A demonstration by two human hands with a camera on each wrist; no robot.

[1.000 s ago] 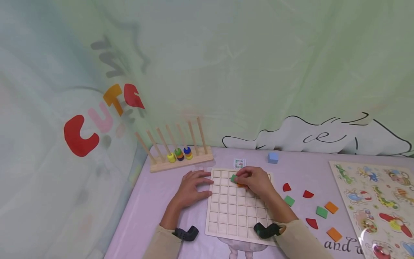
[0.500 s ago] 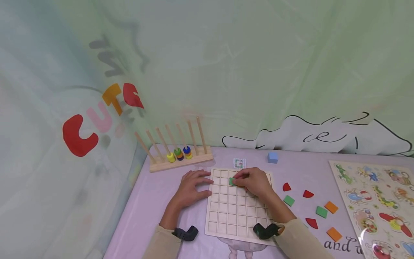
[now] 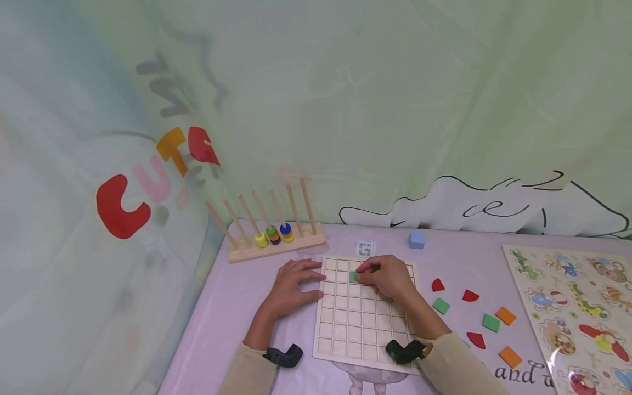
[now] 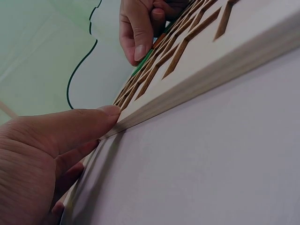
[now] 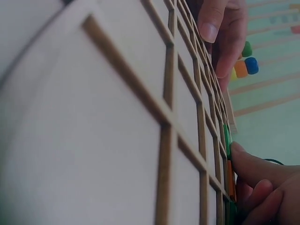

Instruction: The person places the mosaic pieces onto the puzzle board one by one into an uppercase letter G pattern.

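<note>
A wooden grid board (image 3: pixel 355 323) lies flat on the lilac table. My right hand (image 3: pixel 387 277) reaches over its upper rows and pinches a green square tile (image 3: pixel 353 276), which sits low in a cell. In the right wrist view a fingertip touches that green tile (image 5: pixel 227 138), and an orange tile (image 5: pixel 230 180) lies in the cell beside it. My left hand (image 3: pixel 294 286) rests flat on the table, its straight fingers against the board's left edge (image 4: pixel 225 51); the thumb (image 4: pixel 70 126) touches the rim.
A peg rack (image 3: pixel 276 241) with coloured rings stands at the back left. A blue cube (image 3: pixel 417 240) and a small card (image 3: pixel 365 249) lie behind the board. Loose red (image 3: pixel 470 296), green (image 3: pixel 491 323) and orange (image 3: pixel 506 316) tiles lie to the right, before an animal puzzle (image 3: pixel 577 307).
My right hand has brought the green tile a little left and down, from tilted above the board to low in a cell. The left hand has stayed put.
</note>
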